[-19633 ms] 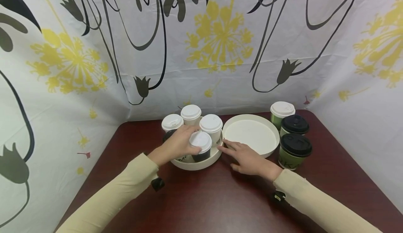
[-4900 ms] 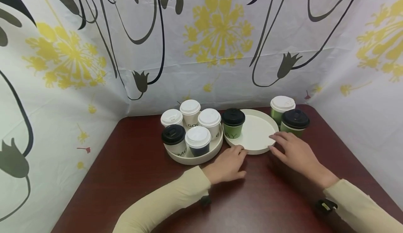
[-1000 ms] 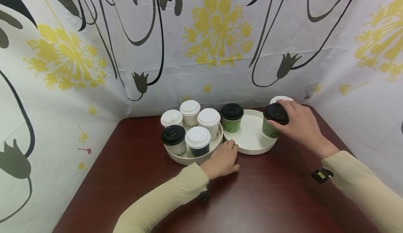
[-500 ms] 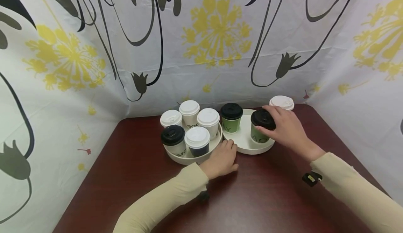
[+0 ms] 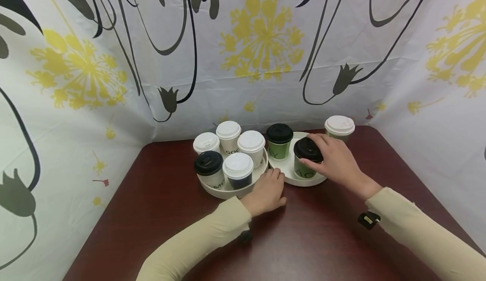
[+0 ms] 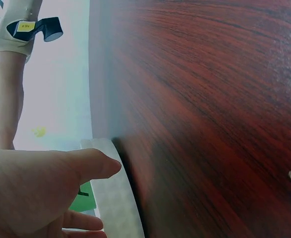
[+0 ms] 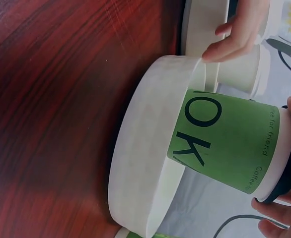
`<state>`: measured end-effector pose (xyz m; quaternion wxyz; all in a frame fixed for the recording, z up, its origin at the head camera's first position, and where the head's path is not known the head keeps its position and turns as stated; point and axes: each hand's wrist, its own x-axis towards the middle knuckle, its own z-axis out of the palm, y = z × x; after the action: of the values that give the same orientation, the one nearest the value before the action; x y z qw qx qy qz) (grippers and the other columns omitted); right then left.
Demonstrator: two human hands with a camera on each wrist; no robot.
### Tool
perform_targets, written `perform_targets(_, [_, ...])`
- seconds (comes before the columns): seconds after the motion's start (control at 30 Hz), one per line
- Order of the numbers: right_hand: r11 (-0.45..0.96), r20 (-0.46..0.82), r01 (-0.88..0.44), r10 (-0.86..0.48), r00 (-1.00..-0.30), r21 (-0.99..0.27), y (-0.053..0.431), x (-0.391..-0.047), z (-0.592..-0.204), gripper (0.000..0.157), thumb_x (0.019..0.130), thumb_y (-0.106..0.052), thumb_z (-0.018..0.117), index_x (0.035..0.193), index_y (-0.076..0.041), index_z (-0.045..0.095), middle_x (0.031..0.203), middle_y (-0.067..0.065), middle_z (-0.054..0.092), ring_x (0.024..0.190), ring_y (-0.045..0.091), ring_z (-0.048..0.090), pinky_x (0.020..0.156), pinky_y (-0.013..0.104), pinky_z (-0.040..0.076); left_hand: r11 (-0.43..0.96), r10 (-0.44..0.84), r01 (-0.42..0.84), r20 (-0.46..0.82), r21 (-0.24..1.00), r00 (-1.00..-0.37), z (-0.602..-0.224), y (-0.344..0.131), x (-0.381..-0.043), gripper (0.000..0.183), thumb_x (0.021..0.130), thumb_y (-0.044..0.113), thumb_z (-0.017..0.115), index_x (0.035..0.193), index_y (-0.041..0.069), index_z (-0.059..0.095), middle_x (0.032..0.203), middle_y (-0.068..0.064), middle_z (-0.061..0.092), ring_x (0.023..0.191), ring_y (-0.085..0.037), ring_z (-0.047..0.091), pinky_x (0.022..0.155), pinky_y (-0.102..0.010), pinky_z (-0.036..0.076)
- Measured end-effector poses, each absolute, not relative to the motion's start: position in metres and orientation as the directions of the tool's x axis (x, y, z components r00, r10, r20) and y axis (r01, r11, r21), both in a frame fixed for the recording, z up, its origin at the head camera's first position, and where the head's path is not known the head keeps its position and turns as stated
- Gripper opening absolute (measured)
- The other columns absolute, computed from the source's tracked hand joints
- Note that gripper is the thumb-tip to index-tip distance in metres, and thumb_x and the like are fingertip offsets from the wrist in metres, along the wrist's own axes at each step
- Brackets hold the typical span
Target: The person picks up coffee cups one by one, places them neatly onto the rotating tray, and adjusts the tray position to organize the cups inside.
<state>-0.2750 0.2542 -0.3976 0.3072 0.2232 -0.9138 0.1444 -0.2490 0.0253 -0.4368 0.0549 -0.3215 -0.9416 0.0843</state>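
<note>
My right hand (image 5: pixel 338 158) grips a green paper coffee cup (image 5: pixel 305 169) by its black lid, near the front of the right white round tray (image 5: pixel 296 183). In the right wrist view the held cup (image 7: pixel 225 141) rises above the tray wall (image 7: pixel 145 139), which hides its base; whether it touches the floor I cannot tell. Another green cup (image 5: pixel 279 149) with a black lid stands at that tray's back left. My left hand (image 5: pixel 265 192) has its fingertips at this tray's front left rim. In the left wrist view its thumb (image 6: pixel 98 164) lies over the tray wall (image 6: pixel 116 203).
Left of it, a second round tray (image 5: pixel 220 193) holds several cups, including a black-lidded one (image 5: pixel 209 169) and a white-lidded one (image 5: pixel 239 171). Beyond my right hand stands a white-lidded green cup (image 5: pixel 339 125) on the dark red table (image 5: pixel 159 213). Patterned cloth (image 5: pixel 228 61) hangs behind.
My right hand has taken the black-lidded green cup from the table on the right and carried it left over the right tray. Earlier, another black-lidded green cup came onto that tray.
</note>
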Motion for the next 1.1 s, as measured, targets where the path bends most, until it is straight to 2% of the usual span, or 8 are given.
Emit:
perform_targets(0.53, [0.866,0.593,-0.488,-0.338,-0.73,-0.107,0.248,-0.2735,-0.4039,0.078,0.075,-0.051,0.08,0.135,-0.01,0.054,0.124,0.018,0.063,0.103,0.038,0.066,0.088,0.056,0.048,0.775,0.621,0.597,0.071,-0.207,-0.781,-0.4379,0.0244,-0.2485,0.066,0.085,0.054,0.068,0.129,0.006,0.053,0.121,-0.006,0.054,0.114,-0.02,0.053,0.093,-0.03,0.05])
perform_targets(0.77, [0.872,0.581,-0.479,-0.339,-0.74,-0.101,0.2466,-0.2724,-0.407,0.077,0.076,-0.051,0.079,0.135,-0.008,0.054,0.128,0.018,0.061,0.105,0.038,0.066,0.089,0.057,0.048,0.781,0.617,0.597,0.08,-0.183,-0.783,-0.4375,0.024,-0.2462,0.069,0.084,0.052,0.069,0.134,0.007,0.05,0.124,-0.007,0.054,0.115,-0.021,0.053,0.096,-0.032,0.049])
perform_targets(1.1, [0.874,0.578,-0.48,-0.351,-0.736,-0.08,0.2467,-0.2714,-0.4063,0.081,0.075,-0.055,0.078,0.136,-0.008,0.053,0.131,0.018,0.06,0.107,0.04,0.065,0.092,0.057,0.047,0.78,0.618,0.598,0.075,-0.185,-0.783,-0.4386,0.024,-0.2475,0.068,0.085,0.052,0.069,0.134,0.009,0.05,0.124,-0.008,0.054,0.118,-0.022,0.051,0.1,-0.033,0.047])
